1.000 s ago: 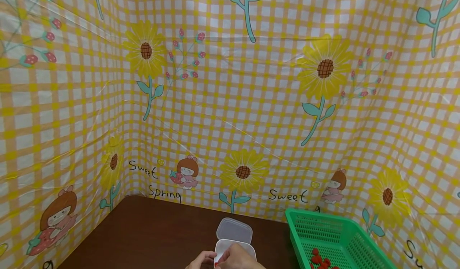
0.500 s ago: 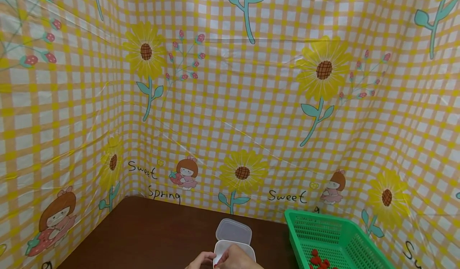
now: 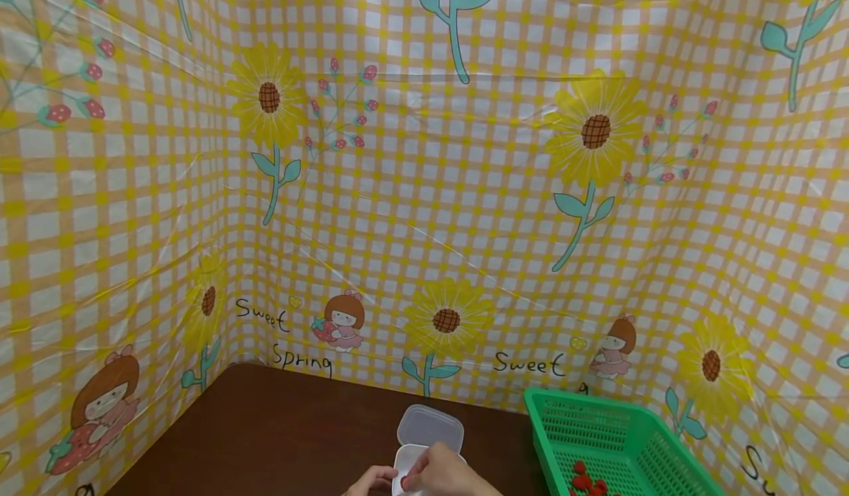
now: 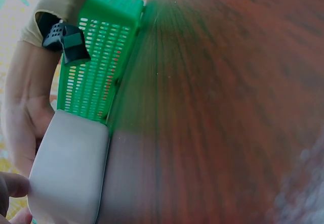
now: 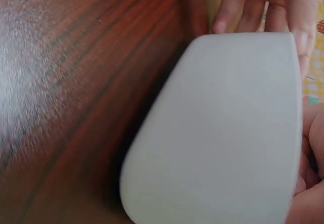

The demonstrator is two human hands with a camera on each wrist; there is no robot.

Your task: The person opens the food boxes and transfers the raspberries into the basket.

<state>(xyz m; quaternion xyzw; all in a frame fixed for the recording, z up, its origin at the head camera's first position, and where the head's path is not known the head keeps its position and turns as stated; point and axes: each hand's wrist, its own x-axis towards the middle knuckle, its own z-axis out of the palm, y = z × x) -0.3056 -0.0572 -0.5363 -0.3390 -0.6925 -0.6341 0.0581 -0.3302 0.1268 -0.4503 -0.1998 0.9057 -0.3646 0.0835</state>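
Note:
A white plastic container [image 3: 399, 460] with its translucent lid [image 3: 430, 428] folded back stands at the front of the dark table. My right hand [image 3: 438, 470] reaches down into it, thumb and fingertips pinching a small red berry [image 3: 405, 483]. In the right wrist view the curled fingers of this right hand [image 5: 313, 158] show beyond the rim. My left hand [image 3: 373, 480] is at the container's left side. Its fairly straight fingers [image 5: 273, 11] rest against the outer wall in the right wrist view, one lying at the rim corner. The container's inside is mostly hidden.
A green perforated basket [image 3: 540, 437] with several red berries [image 3: 581, 477] stands to the right. A checked sunflower cloth [image 3: 398, 186] hangs around the back and sides of the brown table [image 3: 278, 430]. A black device [image 4: 68, 39] is strapped at the right wrist.
My right hand has risen slightly and shifted right, and the red berry at its fingertips has moved with it. The left hand stays at the container. The head view has shifted slightly.

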